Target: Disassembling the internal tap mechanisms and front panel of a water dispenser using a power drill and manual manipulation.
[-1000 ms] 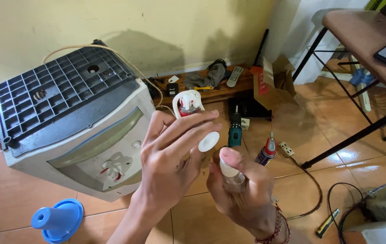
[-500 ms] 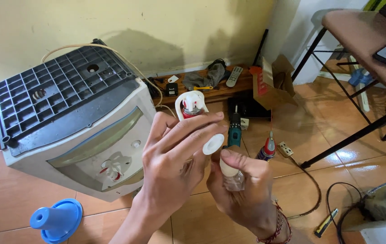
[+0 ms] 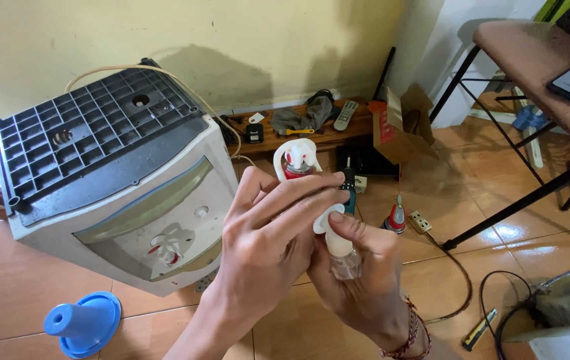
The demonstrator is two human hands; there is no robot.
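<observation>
My left hand (image 3: 265,250) holds a white dispenser tap (image 3: 296,160) with a red inner part; the tap sticks up above the fingers. Its fingertips press on a small white round cap (image 3: 323,219). Just below, my right hand (image 3: 365,280), with a beaded bracelet at the wrist, grips a short clear and white cylindrical piece (image 3: 342,257). The cap sits at the top of that piece, under my left fingers. How the parts join is hidden by the fingers.
A white water dispenser (image 3: 118,173) lies on its back at left on the tiled floor. A blue funnel cone (image 3: 82,323) lies beside it. Also in view are a cardboard box (image 3: 402,123), a red-topped can (image 3: 395,217), a socket strip (image 3: 420,221), cables and a table (image 3: 532,53) with a phone.
The white cap has come down onto the piece in my right hand. My left fingers have closed further over it. The dispenser has not moved.
</observation>
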